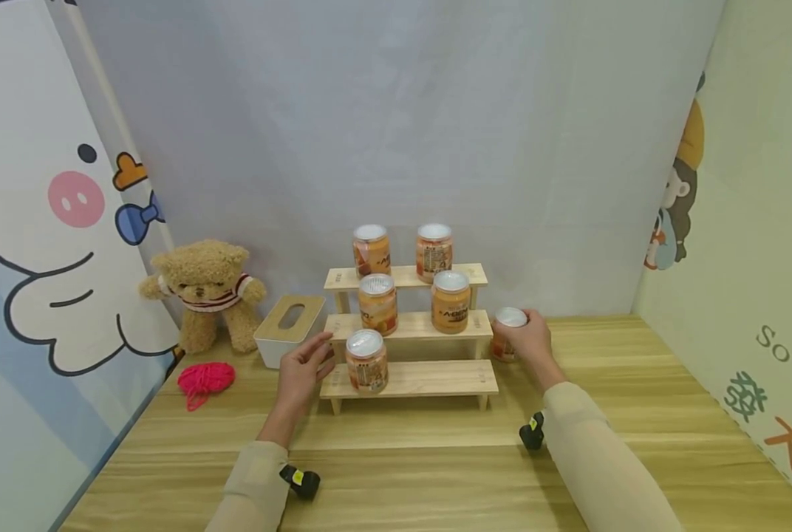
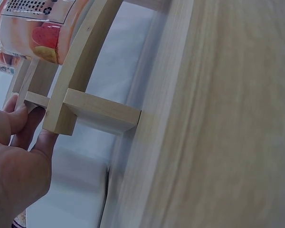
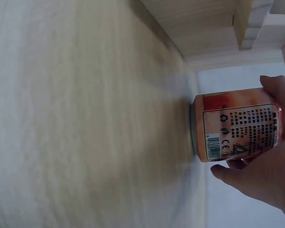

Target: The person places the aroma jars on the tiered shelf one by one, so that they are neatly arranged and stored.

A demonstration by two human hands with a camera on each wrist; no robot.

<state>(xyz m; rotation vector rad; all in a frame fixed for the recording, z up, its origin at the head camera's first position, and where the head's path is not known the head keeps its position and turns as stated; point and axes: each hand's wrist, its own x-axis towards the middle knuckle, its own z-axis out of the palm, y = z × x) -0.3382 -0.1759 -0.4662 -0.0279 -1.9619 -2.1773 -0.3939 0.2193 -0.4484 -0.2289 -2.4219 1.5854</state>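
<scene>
My right hand (image 1: 530,341) grips a can (image 1: 502,349) with a silver lid and an orange label, just right of a three-step wooden rack (image 1: 429,379). In the right wrist view, the can (image 3: 240,126) stands with its base at the tabletop, fingers and thumb on either side. At the rack's left end my left hand (image 1: 303,369) touches the shelf ends with loosely bent fingers (image 2: 43,142). Two similar cans are on the top step, two on the middle step, and one can (image 1: 367,362) is at the left of the bottom step.
Left of the rack stands a white tissue box (image 1: 272,347) with a wooden lid. Beside it sit a teddy bear (image 1: 203,295) and a pink yarn ball (image 1: 206,377). A grey curtain (image 1: 436,133) hangs behind the wooden table (image 1: 422,480).
</scene>
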